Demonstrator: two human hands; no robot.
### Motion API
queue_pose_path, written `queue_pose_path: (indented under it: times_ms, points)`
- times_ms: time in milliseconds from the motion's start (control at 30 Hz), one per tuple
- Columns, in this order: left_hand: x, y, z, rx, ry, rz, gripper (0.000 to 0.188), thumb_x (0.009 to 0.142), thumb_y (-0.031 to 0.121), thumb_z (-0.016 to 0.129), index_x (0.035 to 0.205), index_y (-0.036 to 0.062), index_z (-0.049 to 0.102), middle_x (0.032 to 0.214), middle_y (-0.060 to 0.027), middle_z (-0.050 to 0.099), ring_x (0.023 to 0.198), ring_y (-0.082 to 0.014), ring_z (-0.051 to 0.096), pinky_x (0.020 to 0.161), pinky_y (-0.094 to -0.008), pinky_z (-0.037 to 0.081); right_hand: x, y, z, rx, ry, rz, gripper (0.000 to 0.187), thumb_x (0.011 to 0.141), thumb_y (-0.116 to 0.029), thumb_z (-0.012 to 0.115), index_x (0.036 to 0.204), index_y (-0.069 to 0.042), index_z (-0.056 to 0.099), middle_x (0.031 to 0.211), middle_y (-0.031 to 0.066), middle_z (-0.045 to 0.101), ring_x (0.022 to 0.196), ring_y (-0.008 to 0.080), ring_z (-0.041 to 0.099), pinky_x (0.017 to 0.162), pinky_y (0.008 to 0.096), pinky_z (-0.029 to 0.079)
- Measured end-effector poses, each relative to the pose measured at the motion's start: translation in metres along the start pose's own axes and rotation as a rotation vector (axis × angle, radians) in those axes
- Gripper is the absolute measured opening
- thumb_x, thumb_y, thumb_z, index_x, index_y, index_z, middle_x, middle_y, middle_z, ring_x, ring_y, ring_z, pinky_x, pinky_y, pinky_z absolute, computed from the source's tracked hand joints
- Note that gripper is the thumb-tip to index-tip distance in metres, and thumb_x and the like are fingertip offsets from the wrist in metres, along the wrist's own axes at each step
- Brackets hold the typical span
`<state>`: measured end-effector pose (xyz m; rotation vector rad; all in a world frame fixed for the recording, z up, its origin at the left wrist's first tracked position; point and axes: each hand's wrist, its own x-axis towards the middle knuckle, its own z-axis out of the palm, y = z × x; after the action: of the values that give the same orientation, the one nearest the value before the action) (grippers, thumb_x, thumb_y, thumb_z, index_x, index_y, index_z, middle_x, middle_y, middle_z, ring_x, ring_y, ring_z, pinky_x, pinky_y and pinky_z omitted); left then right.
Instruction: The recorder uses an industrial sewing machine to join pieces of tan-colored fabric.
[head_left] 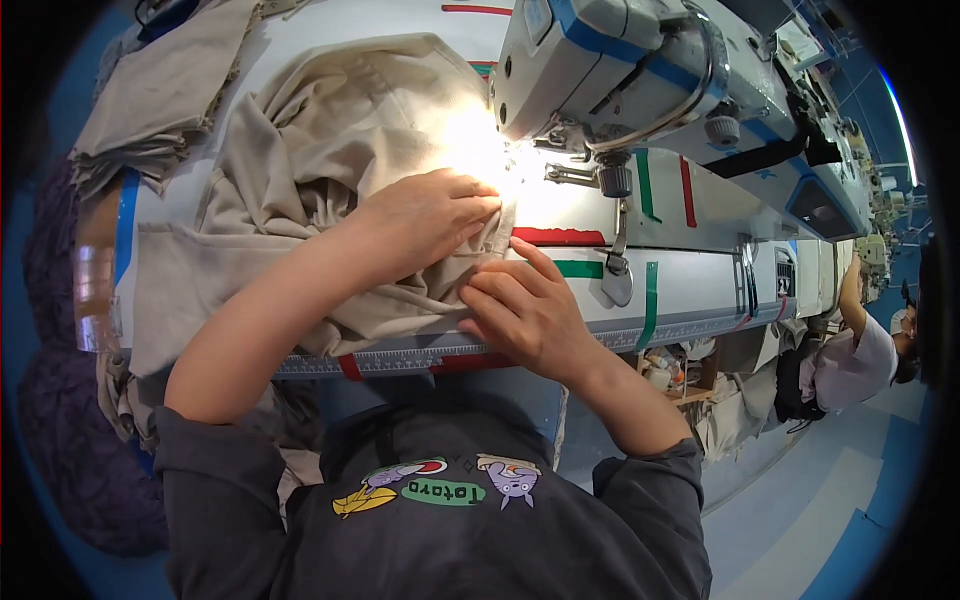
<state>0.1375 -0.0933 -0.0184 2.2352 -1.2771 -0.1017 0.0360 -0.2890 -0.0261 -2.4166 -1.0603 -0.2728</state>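
Observation:
A large beige garment (340, 110) lies bunched on the white bed of a sewing machine (570, 85), its edge running under the brightly lit needle area. My left hand (430, 218) rests flat on the cloth just before the needle, fingers stretched toward the lit spot. Closer to me, my right hand (530, 315) has its fingers curled around the garment's edge, the thumb pointing up along the seam. Glare hides the needle and presser foot in part.
A stack of beige cut pieces (160, 90) lies at the far left. A ruler strip (620, 335) follows the table's front edge, with red and green tape beside it. Dark fabric (90, 450) hangs at the left. Another person (850, 370) works at the right.

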Motion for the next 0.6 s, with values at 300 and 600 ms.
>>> queue_pose_path:
  times_ms: [300, 600]
  points:
    - [-0.008, 0.012, 0.017, 0.392, 0.09, 0.167, 0.039, 0.084, 0.02, 0.064, 0.122, 0.0092, 0.06, 0.125, -0.0018, 0.057, 0.098, -0.0164, 0.053, 0.085, -0.031, 0.048, -0.025, 0.022, -0.018, 0.193, -0.005, -0.075, 0.028, 0.073, -0.007, 0.066, 0.101, -0.008, 0.064, 0.094, 0.0021, 0.061, 0.091, 0.021, 0.063, 0.097, 0.0406, 0.053]
    - [-0.003, 0.005, 0.01, 0.141, 0.098, 0.057, 0.045, 0.082, 0.02, 0.067, 0.125, 0.0091, 0.059, 0.126, -0.0026, 0.057, 0.118, -0.0188, 0.051, 0.098, -0.0353, 0.044, -0.014, 0.031, -0.016, 0.171, -0.027, -0.069, 0.029, 0.072, -0.008, 0.064, 0.101, -0.008, 0.061, 0.093, 0.003, 0.06, 0.091, 0.0216, 0.064, 0.093, 0.0342, 0.054]
